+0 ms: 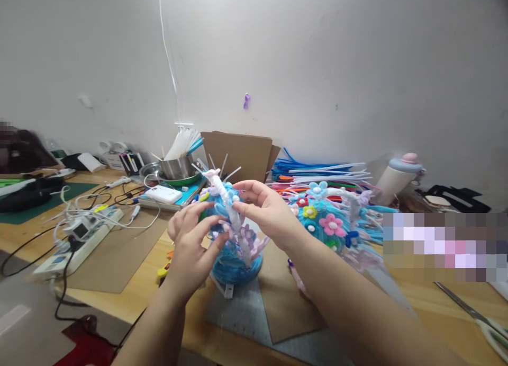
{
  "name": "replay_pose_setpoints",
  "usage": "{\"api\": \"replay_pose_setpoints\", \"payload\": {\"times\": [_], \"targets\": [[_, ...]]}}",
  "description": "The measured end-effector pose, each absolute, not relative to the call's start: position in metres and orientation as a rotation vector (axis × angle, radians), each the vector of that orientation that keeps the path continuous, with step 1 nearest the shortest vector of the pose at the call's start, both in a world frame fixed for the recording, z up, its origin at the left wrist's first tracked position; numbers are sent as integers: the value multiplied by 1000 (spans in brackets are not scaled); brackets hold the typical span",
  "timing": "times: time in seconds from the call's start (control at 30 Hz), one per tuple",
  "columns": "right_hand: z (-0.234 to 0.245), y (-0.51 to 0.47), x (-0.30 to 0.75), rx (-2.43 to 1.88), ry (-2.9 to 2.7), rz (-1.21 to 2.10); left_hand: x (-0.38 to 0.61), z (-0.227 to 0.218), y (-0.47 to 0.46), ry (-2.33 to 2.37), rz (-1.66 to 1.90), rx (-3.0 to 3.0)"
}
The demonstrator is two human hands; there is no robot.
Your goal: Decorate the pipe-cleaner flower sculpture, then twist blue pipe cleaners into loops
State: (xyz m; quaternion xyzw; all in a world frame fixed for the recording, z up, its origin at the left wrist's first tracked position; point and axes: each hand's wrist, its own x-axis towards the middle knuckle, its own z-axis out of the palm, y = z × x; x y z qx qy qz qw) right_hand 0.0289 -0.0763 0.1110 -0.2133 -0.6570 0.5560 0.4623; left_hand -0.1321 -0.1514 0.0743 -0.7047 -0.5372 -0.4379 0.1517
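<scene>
A blue pipe-cleaner ornament [240, 268] stands upright on the table in front of me. It has a round blue base, lilac fuzzy clusters, small flowers and a slanting white wrapped branch [228, 202]. My left hand [194, 244] curves round its left side, thumb and fingers bent against it. From the right, my right hand [270, 212] pinches the white branch near its upper part between thumb and fingers. My fingers hide parts of the ornament. Just right of my right hand is a second blue ornament [313, 225] with pink, yellow, red and blue flowers.
Bundles of coloured pipe cleaners [321, 170] lie behind. Cardboard sheets [238, 151] lean at the wall, near a metal bowl [177, 169]. A power strip [79, 244] with tangled cables is at left. Scissors [472, 313] and a bottle [399, 178] are at right.
</scene>
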Motion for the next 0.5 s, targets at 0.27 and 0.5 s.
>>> {"api": "replay_pose_setpoints", "payload": {"times": [0.27, 0.5], "targets": [[110, -77, 28, -473, -1548, 1378, -105, 72, -152, -1557, -1420, -1939], [109, -78, 29, -434, -1529, 1334, -87, 77, -152, -1715, -1459, -1740]]}}
